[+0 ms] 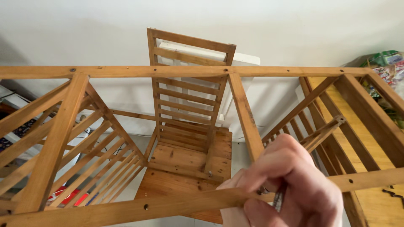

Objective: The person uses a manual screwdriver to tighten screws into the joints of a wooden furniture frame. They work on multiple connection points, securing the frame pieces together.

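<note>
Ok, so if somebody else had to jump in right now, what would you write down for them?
Right hand: its grip is shut on a small ribbed metal piece, pressed against the near rail of the wooden frame. I cannot tell what kind of piece it is.
Left hand: not in view.
Things: a slatted panel leans on the wall behind the frame.
Done: the frame's rails and slatted sides look joined.
Left: a hole in the near rail is open, so it likely needs a fastener.
</note>
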